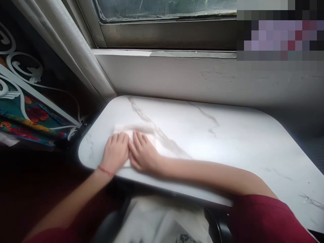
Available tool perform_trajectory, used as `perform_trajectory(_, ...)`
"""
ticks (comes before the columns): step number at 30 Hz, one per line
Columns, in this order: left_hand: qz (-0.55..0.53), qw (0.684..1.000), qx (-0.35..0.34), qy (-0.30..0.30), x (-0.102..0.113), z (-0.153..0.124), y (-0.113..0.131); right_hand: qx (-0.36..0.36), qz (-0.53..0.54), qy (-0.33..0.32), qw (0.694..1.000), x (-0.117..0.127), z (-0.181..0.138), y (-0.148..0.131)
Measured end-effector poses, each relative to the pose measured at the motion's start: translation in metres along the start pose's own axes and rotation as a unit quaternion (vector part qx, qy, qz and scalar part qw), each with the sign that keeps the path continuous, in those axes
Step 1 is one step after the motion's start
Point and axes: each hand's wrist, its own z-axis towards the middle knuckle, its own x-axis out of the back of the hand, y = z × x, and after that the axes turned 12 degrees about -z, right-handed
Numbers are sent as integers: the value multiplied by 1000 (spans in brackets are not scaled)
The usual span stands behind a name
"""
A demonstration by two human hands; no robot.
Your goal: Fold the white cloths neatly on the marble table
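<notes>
A thin white cloth (148,128) lies on the left part of a white marble-patterned tabletop (227,138). My left hand (115,152), with a thin red band at the wrist, presses down on the cloth with its fingers together and bent over it. Right beside it and touching it, my right hand (143,152) grips the same cloth against the table, its fingers close together. Both palms face down, so the parts of the cloth under them are hidden. The hands and the cloth are slightly blurred.
A window (164,10) with a sill (189,54) is behind the table. At the left hang a pale curtain (68,40) and a white scrolled metal frame (37,89) over flowered fabric (37,118). Below the table's front edge lies a pale plastic bag (162,219).
</notes>
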Motion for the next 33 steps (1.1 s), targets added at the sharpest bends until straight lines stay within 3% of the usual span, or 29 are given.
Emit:
perform_trajectory(3, -28, 998, -49, 21, -3, -16, 22, 8, -64, 7, 998, 14, -39, -10)
perform_trajectory(6, -67, 992, -101, 38, -12, -2, 38, -13, -111, -5, 994, 18, -58, 0)
perform_trajectory(14, -183, 975, -119, 53, -44, 116, 66, -75, -119, -65, 988, 1, -52, 107)
perform_trajectory(21, -202, 974, -92, 47, -62, 206, 105, -132, -104, -64, 984, -20, -52, 192)
perform_trajectory(27, -189, 978, -80, 41, -67, 250, 130, -184, -97, -32, 978, -37, -61, 237)
perform_trajectory(33, -211, 974, -64, 51, -72, 267, 136, -224, -89, -30, 970, -41, -63, 248)
